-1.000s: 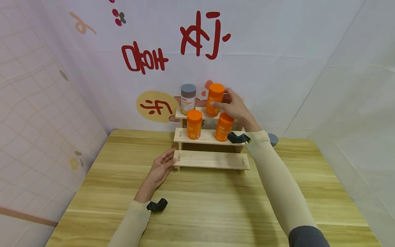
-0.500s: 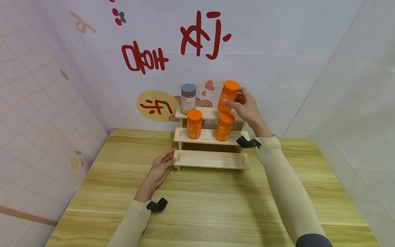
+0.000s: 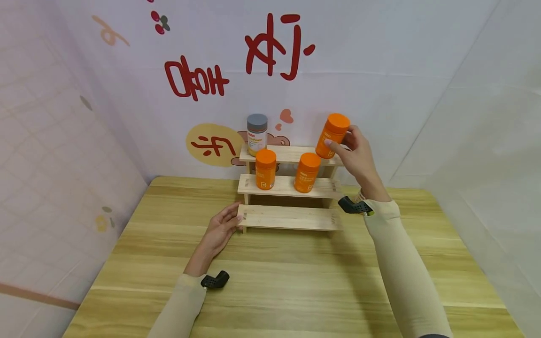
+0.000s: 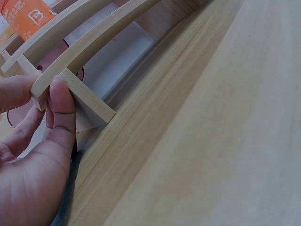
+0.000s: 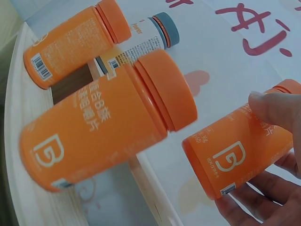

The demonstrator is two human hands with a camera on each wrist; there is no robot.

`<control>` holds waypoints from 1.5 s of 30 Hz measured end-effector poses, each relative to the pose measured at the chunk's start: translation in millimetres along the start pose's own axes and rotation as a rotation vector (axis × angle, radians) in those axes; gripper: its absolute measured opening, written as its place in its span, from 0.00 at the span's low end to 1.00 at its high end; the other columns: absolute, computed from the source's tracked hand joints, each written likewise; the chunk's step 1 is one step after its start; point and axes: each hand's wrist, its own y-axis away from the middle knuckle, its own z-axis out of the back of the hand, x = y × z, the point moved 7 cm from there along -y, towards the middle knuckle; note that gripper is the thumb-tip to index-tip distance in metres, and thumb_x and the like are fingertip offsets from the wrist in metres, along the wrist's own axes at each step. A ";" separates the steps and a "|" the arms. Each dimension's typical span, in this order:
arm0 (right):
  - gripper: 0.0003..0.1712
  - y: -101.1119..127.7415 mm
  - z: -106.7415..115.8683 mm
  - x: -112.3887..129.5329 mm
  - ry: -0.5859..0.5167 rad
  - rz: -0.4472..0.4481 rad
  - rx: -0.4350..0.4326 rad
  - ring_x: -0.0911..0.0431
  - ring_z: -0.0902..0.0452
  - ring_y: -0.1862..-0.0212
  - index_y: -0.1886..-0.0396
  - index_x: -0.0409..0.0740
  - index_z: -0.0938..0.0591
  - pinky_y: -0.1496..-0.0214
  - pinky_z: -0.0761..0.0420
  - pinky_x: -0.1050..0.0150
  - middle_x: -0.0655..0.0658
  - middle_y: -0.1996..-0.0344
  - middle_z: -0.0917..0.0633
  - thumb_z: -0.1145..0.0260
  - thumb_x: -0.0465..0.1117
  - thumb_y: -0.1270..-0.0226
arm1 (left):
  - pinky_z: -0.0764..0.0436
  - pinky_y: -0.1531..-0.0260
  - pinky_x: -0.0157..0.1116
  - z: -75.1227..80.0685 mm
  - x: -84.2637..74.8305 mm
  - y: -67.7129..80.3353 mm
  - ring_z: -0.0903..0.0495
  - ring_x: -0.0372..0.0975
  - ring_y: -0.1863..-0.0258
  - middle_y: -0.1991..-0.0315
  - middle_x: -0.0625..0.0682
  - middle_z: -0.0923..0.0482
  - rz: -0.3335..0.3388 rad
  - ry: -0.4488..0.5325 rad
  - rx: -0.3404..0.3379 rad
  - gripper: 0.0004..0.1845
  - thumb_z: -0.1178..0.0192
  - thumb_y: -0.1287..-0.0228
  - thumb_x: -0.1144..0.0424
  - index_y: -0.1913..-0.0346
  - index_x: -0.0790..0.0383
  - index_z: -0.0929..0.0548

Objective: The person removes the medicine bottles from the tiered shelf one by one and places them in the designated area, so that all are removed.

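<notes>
My right hand (image 3: 359, 159) grips an orange pill bottle (image 3: 332, 137) by its side, at the right end of the top step of a three-step wooden shelf (image 3: 291, 218). The bottle leans slightly; whether its base touches the board I cannot tell. In the right wrist view, thumb and fingers lie on opposite sides of that bottle (image 5: 235, 146). My left hand (image 3: 221, 230) pinches the left end of the lowest board (image 4: 61, 66). Two more orange bottles stand on the middle step, one left (image 3: 265, 170) and one right (image 3: 307, 172). A grey-lidded bottle (image 3: 257, 134) stands at the top left.
The shelf stands on a wood-grain table (image 3: 270, 281), close to the back. Behind it hangs a white printed cloth (image 3: 359, 56) with red characters. Pale cloth walls (image 3: 55, 141) flank the table. Something small is mostly hidden behind my right wrist.
My right hand has carried its orange bottle rightward along the top step, from the middle to the right end. My left hand has stayed at the lowest board.
</notes>
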 end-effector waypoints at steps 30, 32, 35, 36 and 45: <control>0.34 60.7 66.3 -41.1 0.029 -0.059 -0.212 0.62 0.25 0.38 0.27 0.59 0.31 0.31 0.24 0.57 0.45 0.32 0.22 0.30 0.51 0.29 | 0.17 0.63 0.28 -1.5 -2.3 0.9 0.22 0.37 0.54 0.43 0.55 0.28 0.020 0.032 -0.017 0.35 0.43 0.26 0.73 0.21 0.67 0.42; 0.34 64.1 70.9 -45.9 0.023 -0.069 -0.223 0.63 0.25 0.38 0.27 0.59 0.31 0.32 0.24 0.58 0.46 0.32 0.23 0.30 0.51 0.29 | 0.17 0.62 0.28 -1.1 -2.0 0.9 0.22 0.37 0.54 0.43 0.55 0.28 0.019 0.028 -0.013 0.35 0.42 0.26 0.73 0.20 0.68 0.42; 0.34 69.1 78.7 -53.5 0.020 -0.081 -0.247 0.63 0.25 0.39 0.27 0.60 0.31 0.34 0.24 0.62 0.48 0.32 0.22 0.29 0.50 0.30 | 0.17 0.62 0.28 -0.8 -1.4 0.8 0.22 0.37 0.54 0.43 0.54 0.28 0.015 0.027 -0.008 0.35 0.42 0.26 0.73 0.20 0.68 0.42; 0.34 70.9 81.3 -56.3 0.013 -0.089 -0.256 0.63 0.25 0.39 0.27 0.60 0.31 0.35 0.25 0.63 0.48 0.32 0.22 0.29 0.50 0.30 | 0.17 0.62 0.28 -0.7 -1.1 0.8 0.22 0.37 0.54 0.43 0.54 0.28 0.014 0.025 -0.005 0.35 0.42 0.26 0.72 0.20 0.68 0.42; 0.35 85.1 102.4 -82.5 -0.035 -0.140 -0.331 0.63 0.25 0.40 0.27 0.59 0.30 0.44 0.27 0.74 0.52 0.36 0.21 0.27 0.46 0.31 | 0.17 0.60 0.28 -0.2 0.5 0.2 0.22 0.36 0.53 0.43 0.54 0.28 0.015 0.008 -0.002 0.35 0.42 0.25 0.72 0.20 0.66 0.42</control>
